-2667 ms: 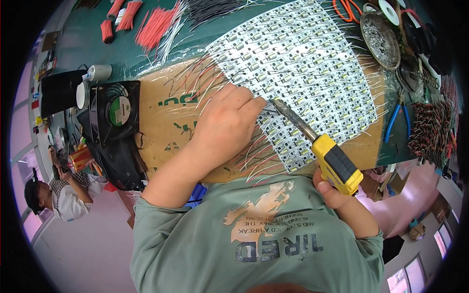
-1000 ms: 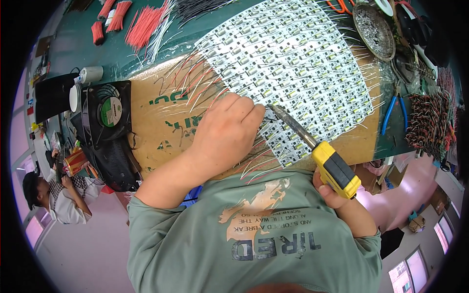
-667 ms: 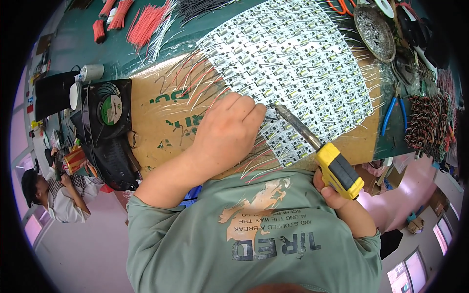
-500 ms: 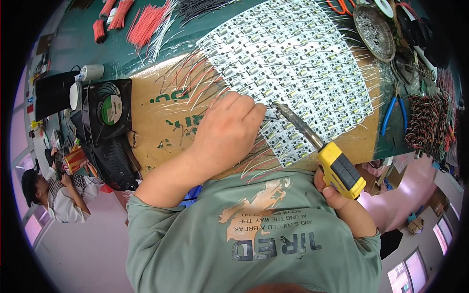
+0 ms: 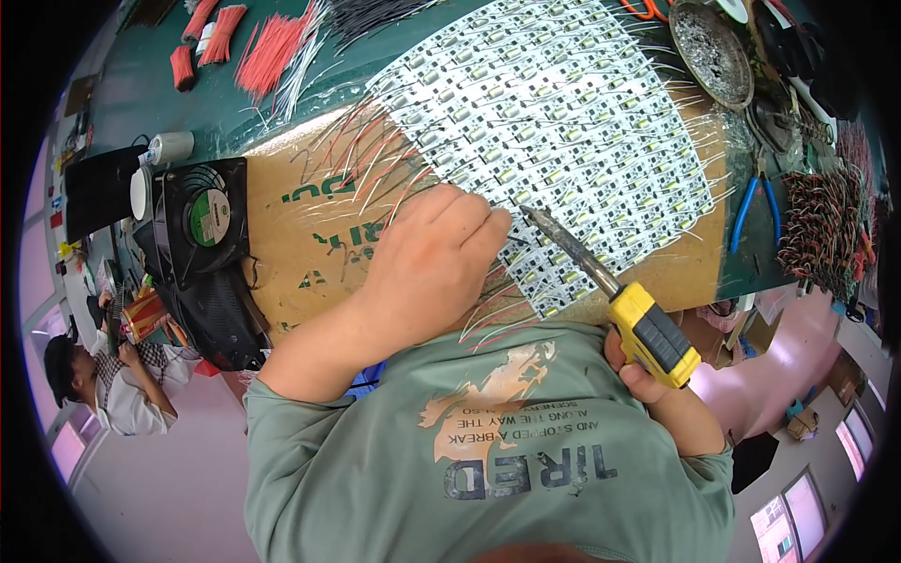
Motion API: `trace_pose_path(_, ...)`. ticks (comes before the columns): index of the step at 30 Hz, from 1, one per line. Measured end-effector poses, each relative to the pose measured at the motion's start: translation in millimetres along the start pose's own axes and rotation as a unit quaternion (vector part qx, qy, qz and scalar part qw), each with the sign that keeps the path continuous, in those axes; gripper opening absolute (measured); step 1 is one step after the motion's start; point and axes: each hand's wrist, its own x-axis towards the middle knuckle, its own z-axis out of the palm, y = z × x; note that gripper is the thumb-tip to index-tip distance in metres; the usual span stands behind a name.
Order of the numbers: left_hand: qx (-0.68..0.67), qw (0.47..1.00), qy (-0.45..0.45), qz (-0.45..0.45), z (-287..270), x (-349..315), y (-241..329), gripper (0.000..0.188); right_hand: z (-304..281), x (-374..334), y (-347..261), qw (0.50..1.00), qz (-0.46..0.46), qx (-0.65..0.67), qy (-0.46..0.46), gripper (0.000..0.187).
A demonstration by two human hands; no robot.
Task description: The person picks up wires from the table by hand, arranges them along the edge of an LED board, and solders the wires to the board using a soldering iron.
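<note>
A white panel of many small circuit boards lies on brown cardboard, with red, white and dark wires sticking out along its left edge. My left hand rests over the panel's lower left part, thumb and fingers pinched together. What the fingertips hold is hidden; a short dark strand shows beside them. In my right hand is a yellow and black soldering iron, held by its handle. Its dark tip meets the boards just right of my left fingertips.
A black fan stands at the left. Red wire bundles lie at the far left. On the right are blue-handled pliers, a metal dish and a heap of wired pieces. Another person sits at far left.
The iron's tip has shifted slightly down and left along the boards, staying close to my left fingertips. My left hand has barely moved and keeps its pinch. The view has shifted slightly.
</note>
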Motion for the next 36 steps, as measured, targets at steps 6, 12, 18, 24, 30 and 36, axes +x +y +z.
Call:
trace_pose_path(6,-0.003,1.000,-0.027,-0.003,1.6,0.3,1.9,0.029,1.2,-1.4,3.1,1.000,-0.004,0.000,0.016,0.026)
trace_pose_path(12,0.000,1.000,-0.030,0.007,6.4,-1.3,3.5,0.024,-0.4,1.9,-5.5,0.995,-0.053,-0.085,0.022,0.032)
trace_pose_path(18,-0.003,1.000,-0.028,0.012,10.5,-1.9,2.3,0.021,0.5,-3.5,-2.3,0.997,-0.013,-0.072,0.017,0.033)
trace_pose_path(24,-0.003,1.000,-0.026,0.007,11.9,-3.2,2.9,0.022,-1.2,-5.7,1.4,0.995,-0.004,-0.096,-0.002,0.028)
trace_pose_path(30,-0.001,0.999,-0.033,0.001,9.3,-1.8,4.5,0.026,-0.8,-14.3,13.0,0.994,0.003,-0.105,0.003,0.025)
trace_pose_path(36,0.000,1.000,-0.024,0.003,10.4,-1.8,4.6,0.026,-0.4,-8.2,8.5,0.993,-0.028,-0.119,0.002,0.024)
